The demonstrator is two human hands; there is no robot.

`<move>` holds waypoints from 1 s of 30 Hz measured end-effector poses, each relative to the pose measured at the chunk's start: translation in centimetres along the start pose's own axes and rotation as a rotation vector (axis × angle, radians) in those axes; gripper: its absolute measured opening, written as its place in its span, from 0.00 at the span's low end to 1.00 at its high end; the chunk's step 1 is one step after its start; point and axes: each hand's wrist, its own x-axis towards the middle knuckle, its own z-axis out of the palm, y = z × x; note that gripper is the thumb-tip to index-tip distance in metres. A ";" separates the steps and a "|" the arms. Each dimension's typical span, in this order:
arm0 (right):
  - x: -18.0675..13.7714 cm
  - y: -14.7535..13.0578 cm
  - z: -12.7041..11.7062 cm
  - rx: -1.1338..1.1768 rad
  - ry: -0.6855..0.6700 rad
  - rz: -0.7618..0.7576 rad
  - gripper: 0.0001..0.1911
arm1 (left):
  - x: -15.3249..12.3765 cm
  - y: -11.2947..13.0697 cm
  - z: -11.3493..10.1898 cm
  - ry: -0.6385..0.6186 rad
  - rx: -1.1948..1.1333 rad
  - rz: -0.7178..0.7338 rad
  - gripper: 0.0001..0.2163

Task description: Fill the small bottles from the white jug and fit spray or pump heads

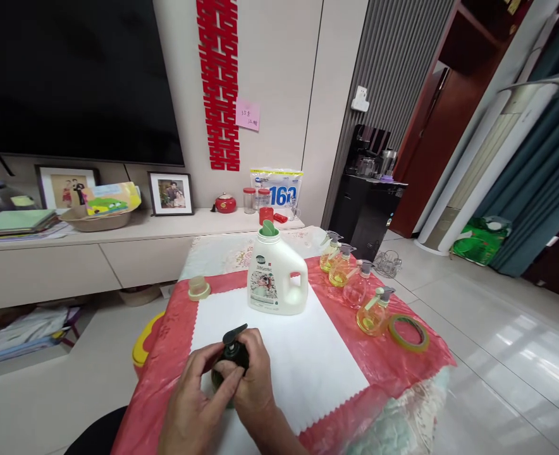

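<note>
Fingers closed around its neck and body, a person's left hand [189, 398] and right hand [257, 382] hold a dark-topped pump bottle [234, 355] at the lower centre of the frame, its contents hidden by the grip. Above it, an opaque white jug [277, 294] with a green piece [267, 229] in its mouth stands on the desk [379, 388]. Right of centre, four clear pump bottles [373, 318] line up, three showing yellow liquid; the other's contents cannot be told. A pale cap [198, 288] sits left of the jug.
</note>
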 end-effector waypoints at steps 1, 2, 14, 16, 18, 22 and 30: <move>0.0 0.1 -0.1 0.006 -0.012 -0.001 0.13 | 0.2 0.3 0.3 0.024 0.049 0.015 0.26; -0.1 0.1 -0.2 0.015 -0.026 -0.003 0.14 | 0.3 0.5 0.6 0.047 0.091 0.017 0.25; 0.2 -1.4 -3.3 0.279 -0.292 0.137 0.17 | -0.3 0.5 0.7 0.098 0.225 0.197 0.13; 0.2 -0.5 -3.2 0.300 -0.274 0.132 0.18 | -0.4 0.3 0.8 0.100 0.245 0.180 0.14; 0.2 0.6 -2.9 0.316 -0.254 0.128 0.19 | -0.5 0.2 0.9 0.091 0.265 0.150 0.16; 0.0 2.1 -2.5 0.304 -0.225 0.096 0.20 | -0.4 0.7 0.8 0.053 0.291 0.088 0.17; -0.3 1.9 -2.8 0.312 -0.294 0.136 0.27 | -0.1 1.5 0.6 0.024 0.392 0.137 0.12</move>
